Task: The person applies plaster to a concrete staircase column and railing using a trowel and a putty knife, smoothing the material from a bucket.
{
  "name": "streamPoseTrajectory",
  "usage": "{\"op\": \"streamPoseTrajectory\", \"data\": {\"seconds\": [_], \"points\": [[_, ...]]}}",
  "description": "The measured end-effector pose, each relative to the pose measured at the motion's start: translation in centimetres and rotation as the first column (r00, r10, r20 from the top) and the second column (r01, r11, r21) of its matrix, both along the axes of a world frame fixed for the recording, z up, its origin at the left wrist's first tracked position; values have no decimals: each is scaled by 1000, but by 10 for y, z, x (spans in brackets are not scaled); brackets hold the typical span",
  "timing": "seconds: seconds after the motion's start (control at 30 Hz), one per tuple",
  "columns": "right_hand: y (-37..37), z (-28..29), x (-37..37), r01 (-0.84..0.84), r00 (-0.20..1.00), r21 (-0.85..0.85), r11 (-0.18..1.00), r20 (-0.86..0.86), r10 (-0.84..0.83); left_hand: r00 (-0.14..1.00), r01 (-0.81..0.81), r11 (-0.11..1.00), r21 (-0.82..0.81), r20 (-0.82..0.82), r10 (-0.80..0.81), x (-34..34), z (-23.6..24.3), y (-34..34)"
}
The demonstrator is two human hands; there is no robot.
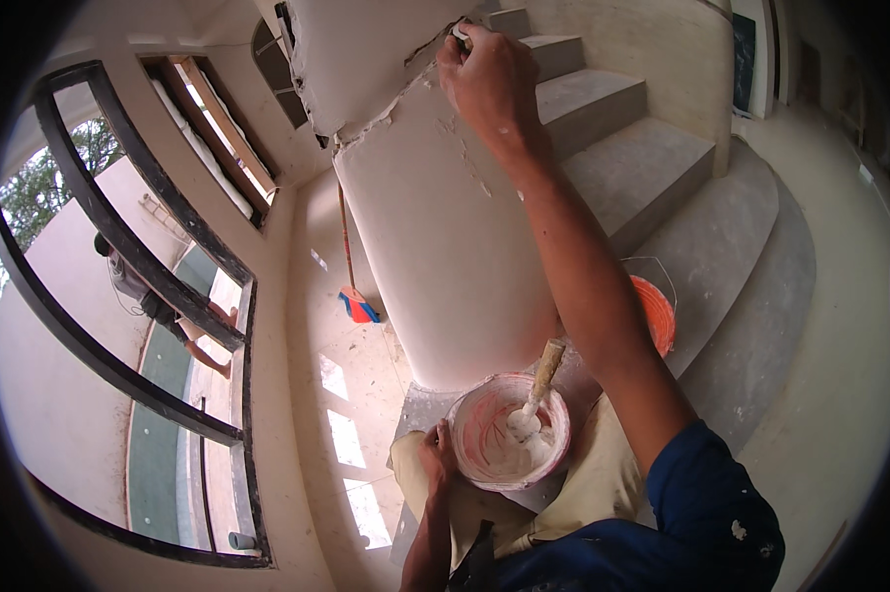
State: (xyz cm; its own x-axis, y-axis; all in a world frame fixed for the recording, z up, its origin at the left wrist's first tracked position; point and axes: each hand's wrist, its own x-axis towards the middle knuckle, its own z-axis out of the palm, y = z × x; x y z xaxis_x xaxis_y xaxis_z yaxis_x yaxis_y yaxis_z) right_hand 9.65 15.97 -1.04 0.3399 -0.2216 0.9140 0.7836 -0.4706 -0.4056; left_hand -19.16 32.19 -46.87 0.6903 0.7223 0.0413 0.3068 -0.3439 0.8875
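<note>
My right hand (492,84) is raised to the top of the white wall (445,227), its fingers closed in a pinch around a small whitish thing (459,33) that I cannot make out. It is at a jagged crack (391,111) that runs across the plaster. Low in front of me, my left hand (438,456) grips the rim of a reddish bowl (462,466) smeared with white paste. In the bowl stands a trowel (546,371) with a wooden handle; its blade lies in the white paste (509,459). Neither hand touches the trowel.
Grey steps (652,168) climb behind my right arm, with an orange bucket (656,314) on them. A broom (358,305) leans at the wall's left edge. At far left is a dark-framed window opening (119,222); another person (154,296) is beyond it.
</note>
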Motion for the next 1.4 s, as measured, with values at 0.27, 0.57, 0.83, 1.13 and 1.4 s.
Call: {"op": "streamPoseTrajectory", "data": {"seconds": [0.27, 0.57, 0.83, 1.13, 1.4], "points": [[75, -51, -48, -191, 981, -150, 970, 0, 194, 1000, -5, 1000, 17, -22, 6, -3, -1, 5], [34, -37, -30, -28, 995, 16, 999, 98, 26, 996, 1, 999, -50, -85, -5, -4, -24, 13], [107, -65, -60, -94, 994, -301, 949, 31, 108, 994, -15, 1000, -10, -112, 14, -6, -1, 8], [82, -172, -126, -520, 854, -291, 803, -206, 478, 994, 13, 997, -78, -104, -21, -8, -3, 9], [-66, -338, -188, -751, 396, -140, 645, -878, 270, 999, -24, 1000, -12, 26, 25, 3, -16, 8]]}}
